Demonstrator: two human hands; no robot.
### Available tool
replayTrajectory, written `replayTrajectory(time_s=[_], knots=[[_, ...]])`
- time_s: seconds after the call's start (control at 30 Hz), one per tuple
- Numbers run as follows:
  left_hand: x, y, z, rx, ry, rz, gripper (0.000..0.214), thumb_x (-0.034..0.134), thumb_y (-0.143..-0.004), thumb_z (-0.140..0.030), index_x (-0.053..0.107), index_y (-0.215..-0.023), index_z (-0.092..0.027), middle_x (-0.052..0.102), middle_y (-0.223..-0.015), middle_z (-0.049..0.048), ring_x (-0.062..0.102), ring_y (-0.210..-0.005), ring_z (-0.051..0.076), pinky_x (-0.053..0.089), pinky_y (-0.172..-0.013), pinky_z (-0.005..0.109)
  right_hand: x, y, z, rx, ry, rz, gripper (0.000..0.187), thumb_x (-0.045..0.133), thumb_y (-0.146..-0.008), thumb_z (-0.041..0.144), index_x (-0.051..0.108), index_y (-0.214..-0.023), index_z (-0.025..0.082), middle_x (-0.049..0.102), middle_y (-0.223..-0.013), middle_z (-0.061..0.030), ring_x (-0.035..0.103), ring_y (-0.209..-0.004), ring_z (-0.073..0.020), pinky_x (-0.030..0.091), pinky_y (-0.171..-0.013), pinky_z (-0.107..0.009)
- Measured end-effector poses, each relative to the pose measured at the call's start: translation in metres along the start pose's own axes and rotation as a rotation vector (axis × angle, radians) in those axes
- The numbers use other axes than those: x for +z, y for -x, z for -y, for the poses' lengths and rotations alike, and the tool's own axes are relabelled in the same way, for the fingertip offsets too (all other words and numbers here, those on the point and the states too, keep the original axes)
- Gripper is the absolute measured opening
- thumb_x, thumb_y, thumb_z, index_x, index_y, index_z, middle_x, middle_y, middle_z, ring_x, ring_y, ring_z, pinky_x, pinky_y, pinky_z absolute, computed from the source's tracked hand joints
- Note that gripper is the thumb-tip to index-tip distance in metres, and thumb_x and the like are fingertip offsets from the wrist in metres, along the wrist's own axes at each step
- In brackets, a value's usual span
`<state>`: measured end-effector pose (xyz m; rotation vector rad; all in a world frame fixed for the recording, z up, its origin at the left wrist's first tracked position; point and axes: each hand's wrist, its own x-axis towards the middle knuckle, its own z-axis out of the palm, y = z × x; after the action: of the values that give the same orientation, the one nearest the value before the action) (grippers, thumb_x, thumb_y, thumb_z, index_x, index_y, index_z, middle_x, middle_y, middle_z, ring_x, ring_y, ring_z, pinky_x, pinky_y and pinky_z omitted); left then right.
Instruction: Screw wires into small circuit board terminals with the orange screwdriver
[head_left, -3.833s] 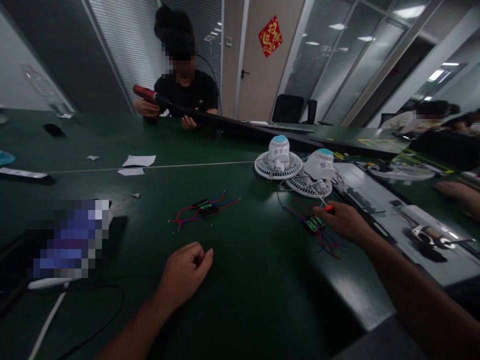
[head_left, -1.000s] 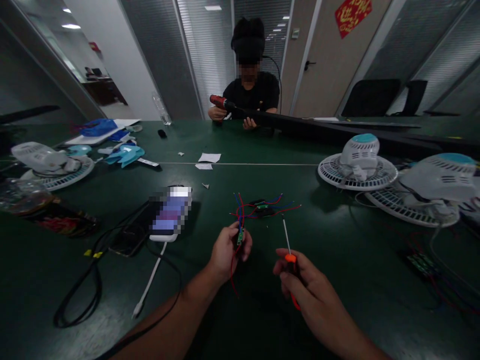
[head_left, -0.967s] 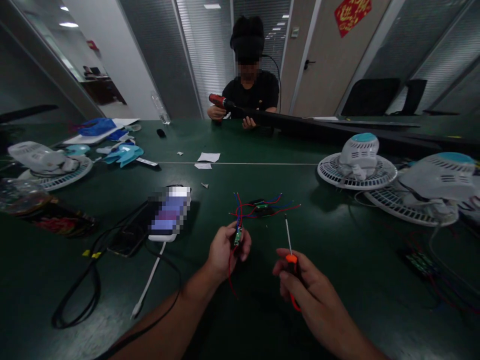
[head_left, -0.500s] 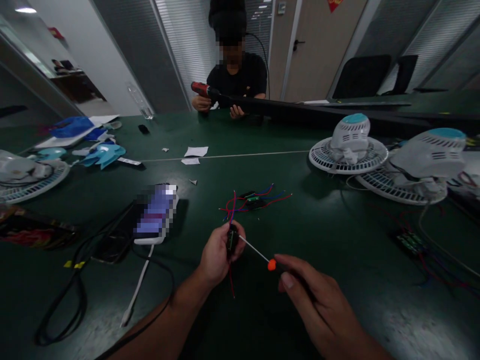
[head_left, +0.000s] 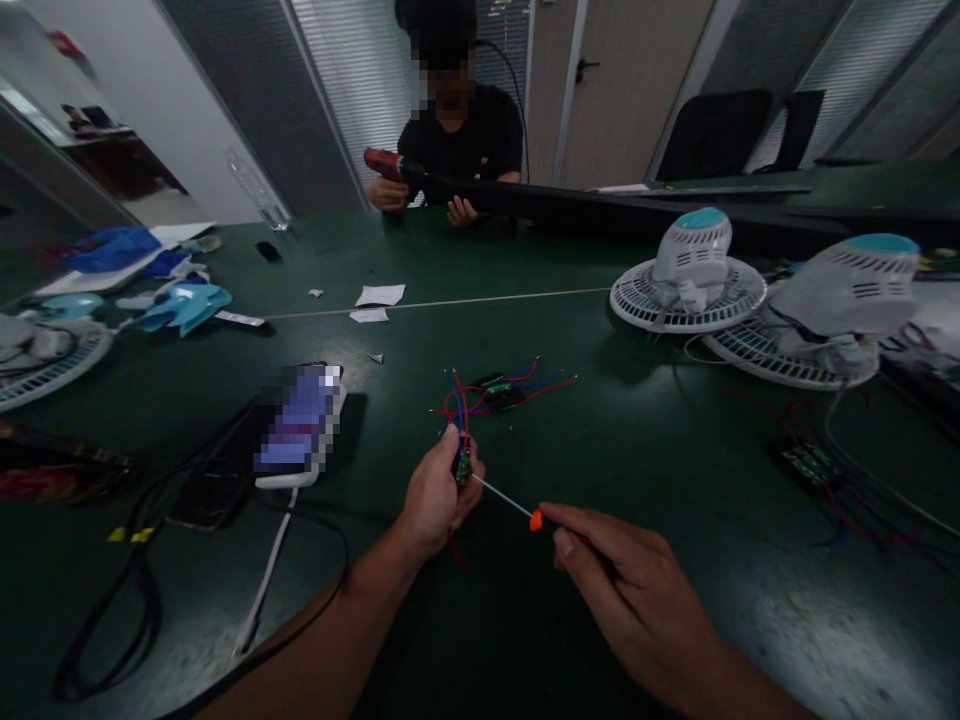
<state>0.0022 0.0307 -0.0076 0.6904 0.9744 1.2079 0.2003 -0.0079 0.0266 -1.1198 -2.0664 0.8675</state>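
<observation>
Left hand [head_left: 435, 495] pinches the circuit board [head_left: 463, 466], right hand [head_left: 634, 575] grips the screwdriver [head_left: 535, 520], tip just beside the left hand; should the board twist in that pinch, the tip could skid into that hand.

No legible lettering, the dark bottle label [head_left: 64, 470] apparently too blurred.
</observation>
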Motion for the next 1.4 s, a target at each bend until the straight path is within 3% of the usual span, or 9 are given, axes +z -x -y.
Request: replayTrajectory(time_s=[0.97, 1.23, 1.4], knots=[[0.002, 0.0, 0.0, 0.003, -0.074, -0.037, 0.047, 0.043, -0.086, -0.06, 0.047, -0.066, -0.019, 0.034, -0.034, -0.0082, 0.022, -0.027, 0.005, 0.013, -0.029, 0.016, -0.003, -0.002, 0.003, 0.144, -0.086, 0.055, 0.031, 0.042, -0.095, 0.025, 0.069, -0.107, 0.015, 0.065, -0.064, 0.0007, 0.063, -0.056, -0.0129, 0.046, -0.052, -0.025], [0.003, 0.003, 0.0, 0.044, -0.133, -0.073, 0.049, 0.048, -0.083, -0.064, 0.047, -0.064, -0.018, 0.036, -0.037, -0.0079, 0.025, -0.029, 0.004, 0.017, -0.029, 0.016, -0.013, -0.007, 0.004, 0.327, -0.146, 0.158, 0.032, 0.04, -0.097, 0.033, 0.067, -0.105, 0.019, 0.068, -0.07, 0.0001, 0.063, -0.062, -0.0145, 0.044, -0.055, -0.026], [0.008, 0.006, 0.002, 0.043, -0.117, -0.187, 0.045, 0.06, -0.077, -0.061, 0.05, -0.07, -0.018, 0.044, -0.049, -0.0069, 0.036, -0.037, 0.004, 0.024, -0.032, 0.015, -0.021, -0.007, 0.002, 0.399, -0.072, 0.133, 0.034, 0.034, -0.098, 0.03, 0.057, -0.119, 0.018, 0.063, -0.062, 0.0027, 0.062, -0.058, -0.0153, 0.043, -0.054, -0.029]])
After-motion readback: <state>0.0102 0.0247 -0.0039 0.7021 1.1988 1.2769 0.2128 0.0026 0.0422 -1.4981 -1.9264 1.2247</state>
